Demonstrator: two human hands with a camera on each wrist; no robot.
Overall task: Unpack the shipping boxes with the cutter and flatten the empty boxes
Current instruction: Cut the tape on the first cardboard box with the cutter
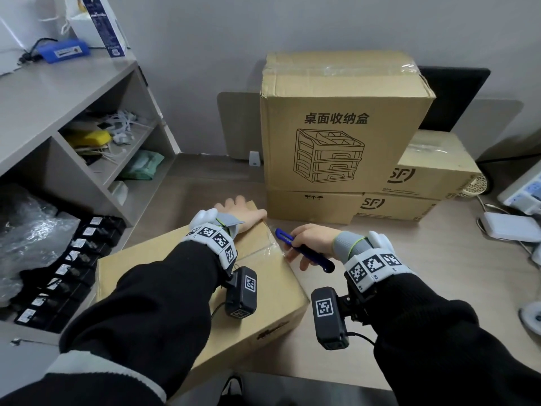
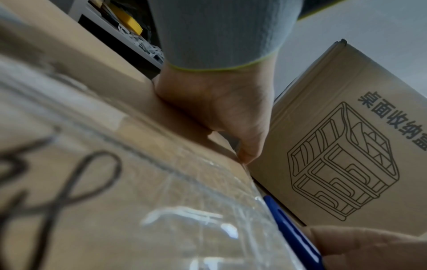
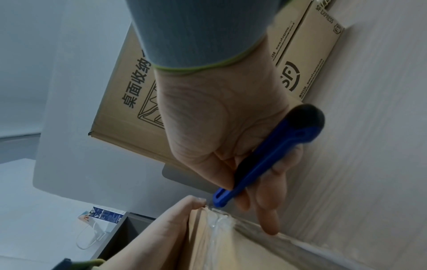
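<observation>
A taped cardboard box (image 1: 263, 276) lies on the desk in front of me, with clear tape (image 2: 196, 210) along its top seam. My left hand (image 1: 240, 210) presses flat on the box's far end, fingers spread over the top. My right hand (image 1: 307, 241) grips a blue cutter (image 1: 304, 250) at the box's right far corner. The cutter's (image 3: 261, 164) tip (image 3: 211, 207) touches the tape at the box edge, close to my left thumb (image 3: 196, 201). A tall box (image 1: 342, 121) printed with a drawer unit stands behind, on top of two flat SF boxes (image 1: 392, 205).
A grey shelf unit (image 1: 87, 118) with clutter stands to the left, black adapters (image 1: 67, 268) and bubble wrap (image 1: 26, 230) below it. A white device (image 1: 509, 227), cables and a power strip (image 1: 524, 194) lie at the right. Bare desk (image 1: 424, 288) shows to the right of the box.
</observation>
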